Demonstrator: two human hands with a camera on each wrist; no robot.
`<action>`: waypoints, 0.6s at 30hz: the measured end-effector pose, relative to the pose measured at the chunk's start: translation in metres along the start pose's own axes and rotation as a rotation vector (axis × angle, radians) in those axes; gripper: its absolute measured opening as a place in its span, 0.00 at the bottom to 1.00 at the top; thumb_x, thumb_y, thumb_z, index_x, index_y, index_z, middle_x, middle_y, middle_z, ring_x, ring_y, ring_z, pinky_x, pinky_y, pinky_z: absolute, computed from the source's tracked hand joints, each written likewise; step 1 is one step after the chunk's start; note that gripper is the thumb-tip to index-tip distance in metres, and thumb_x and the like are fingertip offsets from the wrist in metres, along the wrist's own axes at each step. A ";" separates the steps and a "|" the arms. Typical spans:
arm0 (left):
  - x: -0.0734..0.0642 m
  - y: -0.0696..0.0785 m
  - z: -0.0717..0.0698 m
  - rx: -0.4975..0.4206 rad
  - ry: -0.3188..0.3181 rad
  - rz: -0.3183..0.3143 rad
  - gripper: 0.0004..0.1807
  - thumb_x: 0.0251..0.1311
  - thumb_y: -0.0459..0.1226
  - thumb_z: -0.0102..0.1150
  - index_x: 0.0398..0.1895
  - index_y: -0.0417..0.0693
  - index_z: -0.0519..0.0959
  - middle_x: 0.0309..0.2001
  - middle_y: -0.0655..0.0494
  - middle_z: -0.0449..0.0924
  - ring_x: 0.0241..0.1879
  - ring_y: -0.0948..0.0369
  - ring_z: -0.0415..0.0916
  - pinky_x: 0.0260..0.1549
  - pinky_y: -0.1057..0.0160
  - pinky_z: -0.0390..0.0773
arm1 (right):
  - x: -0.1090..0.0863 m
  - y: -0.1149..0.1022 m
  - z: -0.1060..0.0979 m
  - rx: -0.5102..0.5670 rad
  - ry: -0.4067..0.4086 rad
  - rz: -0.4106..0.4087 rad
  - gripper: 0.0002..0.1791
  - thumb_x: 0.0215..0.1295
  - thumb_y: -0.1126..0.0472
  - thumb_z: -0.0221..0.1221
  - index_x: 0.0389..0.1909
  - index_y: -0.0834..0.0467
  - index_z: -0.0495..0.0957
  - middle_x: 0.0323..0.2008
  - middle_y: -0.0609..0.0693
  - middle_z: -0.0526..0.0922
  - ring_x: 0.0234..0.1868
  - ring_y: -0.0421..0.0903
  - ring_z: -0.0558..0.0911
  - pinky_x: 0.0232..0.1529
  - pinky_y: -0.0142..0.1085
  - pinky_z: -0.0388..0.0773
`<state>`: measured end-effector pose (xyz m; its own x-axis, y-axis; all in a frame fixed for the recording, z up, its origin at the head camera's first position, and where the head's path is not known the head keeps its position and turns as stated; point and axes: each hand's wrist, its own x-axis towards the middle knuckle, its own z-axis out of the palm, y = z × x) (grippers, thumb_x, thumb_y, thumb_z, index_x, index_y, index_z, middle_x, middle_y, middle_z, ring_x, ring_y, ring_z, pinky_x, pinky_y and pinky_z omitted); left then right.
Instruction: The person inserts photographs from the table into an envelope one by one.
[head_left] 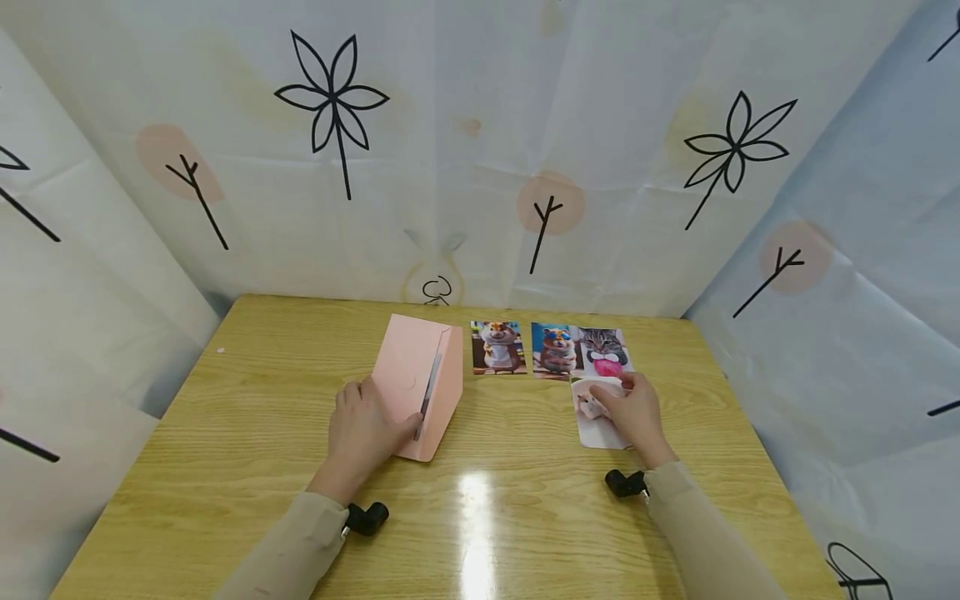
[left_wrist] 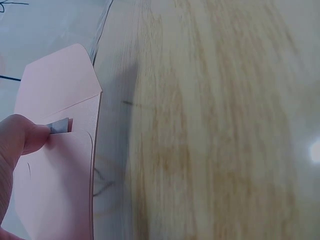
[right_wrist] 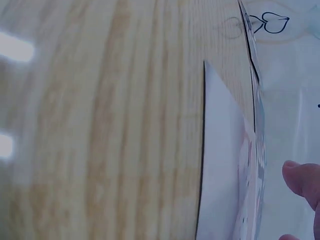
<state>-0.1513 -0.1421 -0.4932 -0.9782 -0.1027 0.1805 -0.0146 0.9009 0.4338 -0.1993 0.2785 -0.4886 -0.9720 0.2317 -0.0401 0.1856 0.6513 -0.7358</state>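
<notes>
My left hand (head_left: 363, 429) grips a pink envelope (head_left: 405, 362) at its lower part, tilted up off the table, thumb on the near face. The envelope's flap (left_wrist: 60, 75) stands open, and the grey edge of a card (left_wrist: 60, 126) shows inside, beside the thumb. On the right, my right hand (head_left: 637, 421) hovers over a picture card of a pale pinkish animal (head_left: 596, 429). In the right wrist view, the thumb (right_wrist: 300, 180) is apart from the card, fingers mostly out of sight. That card lies on the table, just below a cat picture card (head_left: 600, 343).
Left of the cat card lie a picture card of a hamster in sunglasses (head_left: 555, 350) and another of a hamster in white (head_left: 498, 354). All rest on a wooden table (head_left: 225, 467). Printed white cloth (head_left: 465, 158) hangs behind and at both sides.
</notes>
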 end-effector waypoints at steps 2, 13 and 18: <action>0.000 0.000 0.000 -0.001 0.001 0.001 0.52 0.42 0.64 0.67 0.54 0.25 0.66 0.45 0.33 0.67 0.45 0.41 0.65 0.37 0.44 0.71 | 0.000 0.001 -0.001 -0.016 0.003 0.012 0.42 0.60 0.46 0.65 0.62 0.72 0.63 0.57 0.69 0.68 0.57 0.62 0.69 0.57 0.54 0.66; 0.000 0.001 0.000 -0.008 -0.002 -0.002 0.53 0.42 0.64 0.66 0.55 0.25 0.66 0.47 0.32 0.66 0.46 0.41 0.64 0.38 0.44 0.72 | 0.001 0.004 -0.001 -0.260 -0.009 0.097 0.44 0.55 0.42 0.66 0.55 0.77 0.67 0.52 0.75 0.66 0.57 0.67 0.58 0.56 0.55 0.58; -0.001 0.002 0.001 -0.008 -0.003 0.000 0.53 0.42 0.64 0.66 0.56 0.25 0.66 0.47 0.32 0.66 0.46 0.41 0.64 0.38 0.44 0.71 | 0.001 0.003 -0.001 -0.247 -0.016 0.129 0.42 0.55 0.42 0.66 0.53 0.76 0.68 0.51 0.75 0.64 0.56 0.67 0.57 0.56 0.55 0.58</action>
<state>-0.1508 -0.1402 -0.4931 -0.9788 -0.1017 0.1777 -0.0132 0.8974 0.4410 -0.1992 0.2813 -0.4907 -0.9399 0.3138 -0.1348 0.3355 0.7742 -0.5368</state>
